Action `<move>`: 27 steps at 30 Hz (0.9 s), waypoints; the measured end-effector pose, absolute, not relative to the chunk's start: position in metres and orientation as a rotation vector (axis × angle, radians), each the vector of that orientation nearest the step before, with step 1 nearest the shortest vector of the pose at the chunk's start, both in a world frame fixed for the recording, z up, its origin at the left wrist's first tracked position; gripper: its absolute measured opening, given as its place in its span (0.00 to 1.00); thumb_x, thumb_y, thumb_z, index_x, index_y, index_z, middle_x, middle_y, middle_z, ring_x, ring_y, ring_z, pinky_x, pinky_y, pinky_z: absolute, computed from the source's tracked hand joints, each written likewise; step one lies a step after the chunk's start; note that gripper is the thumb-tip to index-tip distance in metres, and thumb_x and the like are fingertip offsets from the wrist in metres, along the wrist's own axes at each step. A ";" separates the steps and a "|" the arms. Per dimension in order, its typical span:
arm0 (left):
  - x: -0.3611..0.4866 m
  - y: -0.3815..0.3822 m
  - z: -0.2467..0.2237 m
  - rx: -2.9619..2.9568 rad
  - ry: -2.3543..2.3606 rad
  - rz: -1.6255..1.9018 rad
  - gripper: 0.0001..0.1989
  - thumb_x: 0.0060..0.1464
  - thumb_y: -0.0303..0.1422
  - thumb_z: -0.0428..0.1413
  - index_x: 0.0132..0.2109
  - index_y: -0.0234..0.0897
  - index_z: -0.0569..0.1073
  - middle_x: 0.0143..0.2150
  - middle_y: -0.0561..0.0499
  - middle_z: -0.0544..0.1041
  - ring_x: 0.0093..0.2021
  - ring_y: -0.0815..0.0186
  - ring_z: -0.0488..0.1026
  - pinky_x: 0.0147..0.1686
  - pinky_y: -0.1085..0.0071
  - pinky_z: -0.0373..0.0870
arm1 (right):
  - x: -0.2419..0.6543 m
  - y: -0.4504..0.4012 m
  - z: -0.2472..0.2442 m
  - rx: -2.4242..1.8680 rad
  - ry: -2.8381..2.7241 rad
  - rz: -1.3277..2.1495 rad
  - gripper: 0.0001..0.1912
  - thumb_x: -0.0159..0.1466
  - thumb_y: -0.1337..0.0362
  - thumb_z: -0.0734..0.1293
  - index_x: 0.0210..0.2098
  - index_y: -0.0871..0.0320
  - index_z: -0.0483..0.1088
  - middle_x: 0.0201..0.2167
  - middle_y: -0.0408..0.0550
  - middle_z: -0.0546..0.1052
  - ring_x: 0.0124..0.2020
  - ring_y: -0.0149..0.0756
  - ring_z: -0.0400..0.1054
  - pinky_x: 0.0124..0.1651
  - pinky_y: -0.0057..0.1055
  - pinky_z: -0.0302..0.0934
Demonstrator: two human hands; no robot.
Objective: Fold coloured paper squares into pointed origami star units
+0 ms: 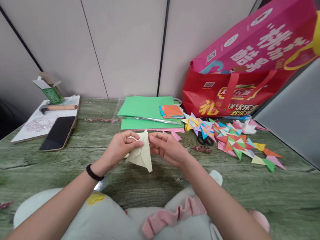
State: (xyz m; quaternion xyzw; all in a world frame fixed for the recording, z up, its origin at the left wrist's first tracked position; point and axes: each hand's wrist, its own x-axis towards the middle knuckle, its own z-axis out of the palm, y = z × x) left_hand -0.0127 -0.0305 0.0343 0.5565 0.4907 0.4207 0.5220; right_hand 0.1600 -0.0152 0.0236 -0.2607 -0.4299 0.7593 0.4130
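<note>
A pale yellow folded paper (140,157) with a pointed top and creased flaps is held above the green table, in front of me. My left hand (121,145) pinches its left side between thumb and fingers, with a black band round the wrist. On the paper's right edge, my right hand (168,147) has its fingers bent and closed on the upper part; its fingertips are partly hidden behind the sheet. Just beyond my hands lie stacks of green paper (144,106), with small orange square sheets (172,110) on top.
Colourful folded paper pieces (235,140) and black-handled scissors (205,140) lie to the right, before a red gift bag (223,92). At left are a phone (58,133), a hammer (60,107) and a small green box (52,91). A pale plush cushion (113,226) lies nearest me.
</note>
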 end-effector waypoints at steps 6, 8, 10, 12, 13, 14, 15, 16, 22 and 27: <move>-0.012 -0.029 0.036 1.184 1.221 1.037 0.18 0.34 0.35 0.64 0.33 0.31 0.71 0.23 0.53 0.75 0.21 0.73 0.68 0.22 0.77 0.63 | 0.180 -0.001 0.029 -0.828 -0.794 1.534 0.10 0.48 0.62 0.71 0.28 0.60 0.70 0.24 0.41 0.74 0.22 0.21 0.67 0.27 0.18 0.63; -0.012 -0.029 0.036 1.166 1.213 1.051 0.17 0.34 0.35 0.64 0.32 0.30 0.71 0.24 0.52 0.75 0.23 0.72 0.69 0.23 0.77 0.63 | 0.189 0.005 0.029 -0.869 -0.705 1.360 0.09 0.48 0.63 0.71 0.26 0.60 0.69 0.23 0.40 0.72 0.20 0.19 0.64 0.25 0.17 0.62; -0.013 -0.029 0.036 1.161 1.195 1.048 0.17 0.35 0.35 0.64 0.32 0.30 0.71 0.24 0.52 0.75 0.23 0.73 0.69 0.23 0.77 0.63 | 0.197 0.010 0.028 -0.894 -0.666 1.235 0.08 0.48 0.63 0.70 0.26 0.60 0.69 0.23 0.40 0.72 0.20 0.19 0.63 0.24 0.16 0.61; -0.014 -0.030 0.036 1.153 1.177 1.037 0.17 0.36 0.35 0.64 0.34 0.31 0.71 0.24 0.52 0.75 0.23 0.72 0.69 0.23 0.77 0.63 | 0.205 0.016 0.025 -0.931 -0.696 1.156 0.08 0.48 0.64 0.70 0.27 0.60 0.69 0.24 0.41 0.72 0.22 0.20 0.64 0.26 0.19 0.62; -0.014 -0.030 0.036 1.147 1.170 1.034 0.17 0.36 0.35 0.63 0.35 0.31 0.71 0.25 0.52 0.75 0.23 0.72 0.69 0.23 0.77 0.63 | 0.209 0.019 0.023 -0.963 -0.740 1.115 0.09 0.47 0.65 0.70 0.28 0.60 0.69 0.25 0.41 0.73 0.23 0.22 0.65 0.27 0.21 0.63; -0.014 -0.030 0.037 1.141 1.163 1.031 0.18 0.36 0.35 0.63 0.36 0.32 0.71 0.25 0.52 0.75 0.24 0.72 0.69 0.23 0.77 0.63 | 0.212 0.022 0.020 -1.009 -0.800 1.063 0.09 0.46 0.65 0.69 0.28 0.60 0.70 0.26 0.42 0.73 0.24 0.24 0.65 0.29 0.23 0.64; -0.014 -0.030 0.037 1.137 1.159 1.026 0.18 0.36 0.36 0.63 0.37 0.32 0.71 0.25 0.52 0.75 0.24 0.71 0.70 0.23 0.77 0.63 | 0.216 0.025 0.016 -1.065 -0.882 0.996 0.09 0.46 0.66 0.69 0.29 0.60 0.70 0.27 0.43 0.74 0.25 0.26 0.66 0.31 0.26 0.64; -0.014 -0.030 0.037 1.135 1.156 1.019 0.19 0.37 0.36 0.63 0.37 0.32 0.71 0.26 0.52 0.75 0.25 0.71 0.70 0.23 0.77 0.63 | 0.219 0.029 0.012 -1.130 -0.979 0.910 0.10 0.46 0.66 0.68 0.29 0.61 0.70 0.28 0.45 0.74 0.26 0.28 0.67 0.33 0.29 0.64; -0.012 -0.032 0.039 1.145 1.161 0.963 0.19 0.37 0.36 0.63 0.38 0.32 0.71 0.24 0.52 0.75 0.23 0.71 0.69 0.22 0.77 0.63 | 0.228 0.043 -0.010 -1.659 -1.459 0.507 0.17 0.47 0.64 0.68 0.37 0.61 0.71 0.34 0.50 0.76 0.34 0.37 0.69 0.39 0.33 0.62; -0.013 -0.033 0.038 1.166 1.160 0.920 0.17 0.39 0.36 0.62 0.38 0.33 0.71 0.24 0.53 0.75 0.21 0.73 0.68 0.21 0.78 0.62 | 0.227 0.042 -0.011 -1.935 -1.585 0.490 0.11 0.48 0.68 0.66 0.33 0.55 0.73 0.31 0.46 0.77 0.33 0.36 0.70 0.36 0.30 0.61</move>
